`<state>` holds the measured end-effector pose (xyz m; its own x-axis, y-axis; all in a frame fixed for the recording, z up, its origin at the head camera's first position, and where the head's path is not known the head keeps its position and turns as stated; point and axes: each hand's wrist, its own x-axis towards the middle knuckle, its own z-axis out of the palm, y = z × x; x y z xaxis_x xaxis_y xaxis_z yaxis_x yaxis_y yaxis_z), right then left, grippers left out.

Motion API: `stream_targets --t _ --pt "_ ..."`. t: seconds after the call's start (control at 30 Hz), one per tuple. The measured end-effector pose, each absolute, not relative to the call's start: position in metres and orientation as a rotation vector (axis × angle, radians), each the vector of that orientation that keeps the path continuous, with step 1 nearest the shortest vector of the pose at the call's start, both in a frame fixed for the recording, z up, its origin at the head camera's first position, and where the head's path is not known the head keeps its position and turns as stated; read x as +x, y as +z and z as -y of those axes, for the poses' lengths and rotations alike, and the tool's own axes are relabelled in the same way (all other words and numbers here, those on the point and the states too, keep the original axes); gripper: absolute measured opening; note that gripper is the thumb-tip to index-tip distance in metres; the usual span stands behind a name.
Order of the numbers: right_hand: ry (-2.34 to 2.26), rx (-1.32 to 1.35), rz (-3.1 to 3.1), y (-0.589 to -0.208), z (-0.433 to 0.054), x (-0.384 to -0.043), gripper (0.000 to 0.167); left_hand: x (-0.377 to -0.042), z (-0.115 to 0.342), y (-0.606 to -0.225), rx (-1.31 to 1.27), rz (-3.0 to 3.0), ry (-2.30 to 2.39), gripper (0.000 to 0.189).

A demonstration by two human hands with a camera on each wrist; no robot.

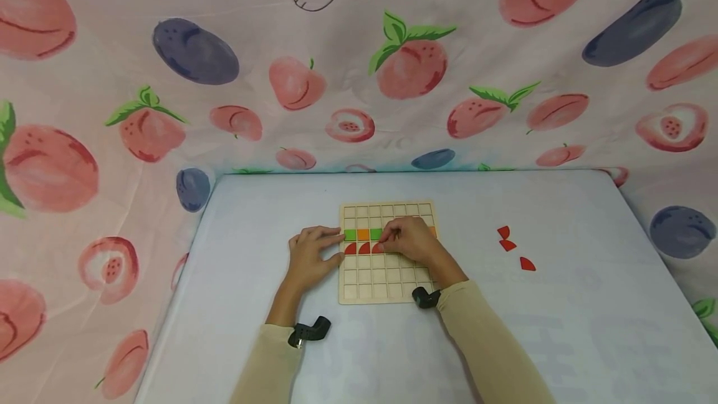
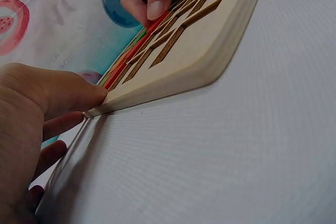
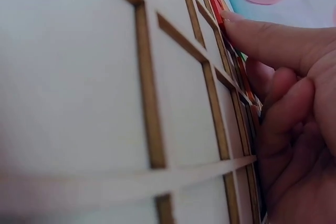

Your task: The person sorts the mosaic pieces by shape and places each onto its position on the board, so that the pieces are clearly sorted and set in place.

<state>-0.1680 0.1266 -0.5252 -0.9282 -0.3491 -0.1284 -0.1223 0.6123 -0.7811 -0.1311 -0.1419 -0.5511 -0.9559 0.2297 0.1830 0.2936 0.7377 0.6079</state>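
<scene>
A square wooden grid board (image 1: 364, 293) lies on the table. One row carries green and orange square tiles, such as the orange tile (image 1: 363, 235). Just below it, three red quarter-circle pieces (image 1: 351, 249) sit side by side in cells at the left. My right hand (image 1: 412, 239) has thumb and curled fingers at the third red quarter-circle piece (image 1: 376, 248); the hand covers the cells to its right. In the right wrist view, the thumb (image 3: 268, 38) touches red at its tip. My left hand (image 1: 310, 259) steadies the board's left edge, thumb and fingertips against it, fingers extended.
Three loose red quarter-circle pieces (image 1: 527, 264) lie on the white table (image 1: 583, 329), right of the board. Behind the table hangs a fruit-patterned cloth (image 1: 348, 36). Each wrist wears a small black camera (image 1: 310, 330).
</scene>
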Motion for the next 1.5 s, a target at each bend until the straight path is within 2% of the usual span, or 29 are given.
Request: stream_targets --t 0.4,0.9,1.2,1.5 --pt "-1.258 -0.482 -2.481 -0.523 -0.135 -0.17 0.017 -0.132 0.143 -0.553 -0.434 2.841 -1.016 0.041" --pt "-1.305 -0.371 -2.448 -0.507 -0.159 -0.161 0.016 -0.131 0.142 -0.552 -0.425 2.836 -1.015 0.04" --pt "-1.299 -0.349 -2.526 -0.492 -0.197 -0.159 0.019 -0.131 0.142 -0.552 -0.413 2.853 -1.013 0.041" --pt "-1.217 -0.209 -2.627 -0.491 -0.262 -0.15 0.025 -0.132 0.142 -0.552 -0.417 2.858 -1.013 0.04"
